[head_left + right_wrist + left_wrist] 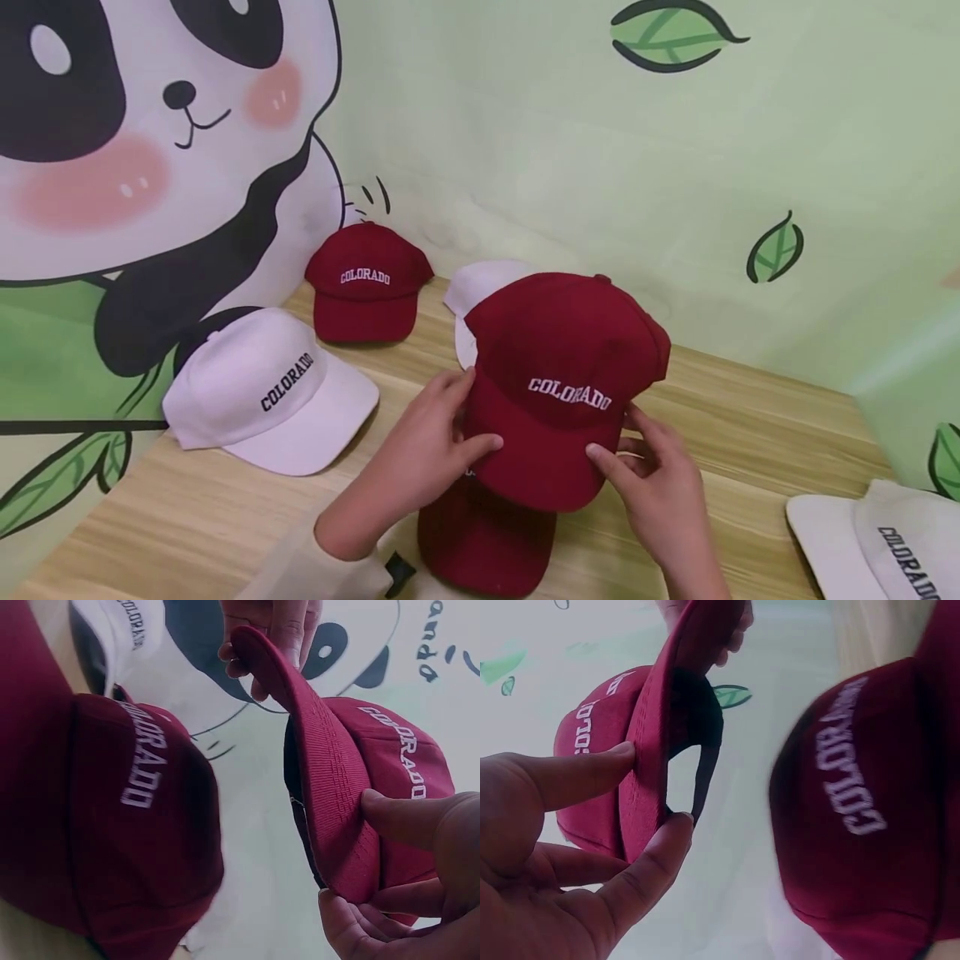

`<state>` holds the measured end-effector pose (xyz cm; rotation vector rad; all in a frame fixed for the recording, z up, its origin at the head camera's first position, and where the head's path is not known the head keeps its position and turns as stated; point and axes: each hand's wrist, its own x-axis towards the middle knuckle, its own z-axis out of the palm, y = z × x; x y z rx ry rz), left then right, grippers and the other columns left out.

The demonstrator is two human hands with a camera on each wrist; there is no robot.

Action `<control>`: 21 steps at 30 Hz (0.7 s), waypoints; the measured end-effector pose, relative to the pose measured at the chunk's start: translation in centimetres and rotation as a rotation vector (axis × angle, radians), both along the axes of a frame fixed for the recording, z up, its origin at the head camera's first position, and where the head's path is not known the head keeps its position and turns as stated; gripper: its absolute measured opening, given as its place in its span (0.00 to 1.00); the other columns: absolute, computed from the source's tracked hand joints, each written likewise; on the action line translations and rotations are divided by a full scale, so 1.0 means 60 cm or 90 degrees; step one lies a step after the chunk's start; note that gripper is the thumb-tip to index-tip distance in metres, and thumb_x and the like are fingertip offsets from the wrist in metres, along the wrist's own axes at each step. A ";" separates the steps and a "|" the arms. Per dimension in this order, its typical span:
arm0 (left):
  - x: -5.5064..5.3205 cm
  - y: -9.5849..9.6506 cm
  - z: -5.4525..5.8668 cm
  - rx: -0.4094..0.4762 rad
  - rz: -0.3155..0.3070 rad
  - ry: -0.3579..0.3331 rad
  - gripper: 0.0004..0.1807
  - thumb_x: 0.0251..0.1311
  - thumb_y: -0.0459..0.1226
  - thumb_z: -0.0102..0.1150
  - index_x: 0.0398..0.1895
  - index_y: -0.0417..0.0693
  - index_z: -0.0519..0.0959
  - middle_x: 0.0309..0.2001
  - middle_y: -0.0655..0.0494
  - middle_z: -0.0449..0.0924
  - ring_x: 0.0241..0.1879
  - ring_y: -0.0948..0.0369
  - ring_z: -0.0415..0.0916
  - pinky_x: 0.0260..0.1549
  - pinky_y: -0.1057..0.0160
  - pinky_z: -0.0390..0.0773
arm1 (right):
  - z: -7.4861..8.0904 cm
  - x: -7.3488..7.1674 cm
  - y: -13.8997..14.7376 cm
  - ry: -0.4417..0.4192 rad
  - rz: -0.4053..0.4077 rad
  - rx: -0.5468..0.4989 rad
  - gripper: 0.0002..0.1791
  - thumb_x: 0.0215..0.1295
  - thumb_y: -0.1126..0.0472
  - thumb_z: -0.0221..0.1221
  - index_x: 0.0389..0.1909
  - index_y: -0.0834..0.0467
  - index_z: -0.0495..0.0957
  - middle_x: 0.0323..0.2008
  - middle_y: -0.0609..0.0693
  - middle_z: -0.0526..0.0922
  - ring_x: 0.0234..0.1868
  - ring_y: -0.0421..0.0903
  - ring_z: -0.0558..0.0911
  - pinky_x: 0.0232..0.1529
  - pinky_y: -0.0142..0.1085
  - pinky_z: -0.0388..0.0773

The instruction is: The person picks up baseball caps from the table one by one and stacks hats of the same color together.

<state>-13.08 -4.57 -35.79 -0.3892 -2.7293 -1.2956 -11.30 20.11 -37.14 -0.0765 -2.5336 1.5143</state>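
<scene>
Cap [566,383], maroon and white-lettered, hangs between your hands, neither one nearer: your left hand [423,446] pinches one side of its brim [540,471], your right hand [663,483] the other. The brim's width runs from hand to hand, its front edge toward you, held clear of the lower maroon cap [487,542] on the table [157,537].

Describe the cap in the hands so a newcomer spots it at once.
Start at the panda mural, then look right, over the wooden table. A red cap lettered COLORADO is between the left hand and right hand. Unlike the other red caps and the white caps, it is lifted, its brim pinched by both.
</scene>
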 end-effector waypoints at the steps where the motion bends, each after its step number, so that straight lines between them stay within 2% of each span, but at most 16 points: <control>1: 0.002 -0.002 -0.004 0.000 0.004 -0.003 0.42 0.52 0.40 0.72 0.68 0.34 0.65 0.53 0.47 0.74 0.36 0.61 0.69 0.39 0.62 0.73 | -0.002 0.000 -0.002 -0.002 0.004 0.006 0.37 0.54 0.61 0.70 0.66 0.58 0.69 0.53 0.52 0.75 0.40 0.28 0.80 0.40 0.21 0.78; 9: 0.018 -0.015 -0.040 -0.004 0.021 -0.035 0.41 0.52 0.40 0.71 0.67 0.32 0.65 0.59 0.43 0.69 0.37 0.62 0.72 0.41 0.64 0.75 | -0.024 0.003 -0.014 -0.068 0.026 0.075 0.38 0.55 0.51 0.70 0.67 0.54 0.69 0.53 0.48 0.75 0.43 0.40 0.82 0.41 0.24 0.78; 16: 0.030 -0.027 -0.077 -0.019 0.028 -0.035 0.41 0.50 0.41 0.73 0.64 0.27 0.67 0.53 0.42 0.72 0.41 0.58 0.71 0.42 0.60 0.74 | -0.057 0.006 -0.022 -0.101 0.049 0.070 0.37 0.54 0.52 0.71 0.65 0.57 0.72 0.53 0.50 0.77 0.42 0.40 0.83 0.39 0.27 0.79; 21: 0.038 -0.034 -0.108 -0.019 0.029 -0.066 0.41 0.48 0.41 0.74 0.62 0.26 0.69 0.52 0.41 0.72 0.39 0.60 0.71 0.42 0.60 0.75 | -0.085 0.009 -0.031 -0.130 0.060 0.085 0.37 0.54 0.54 0.71 0.64 0.62 0.72 0.54 0.54 0.78 0.43 0.42 0.83 0.38 0.26 0.79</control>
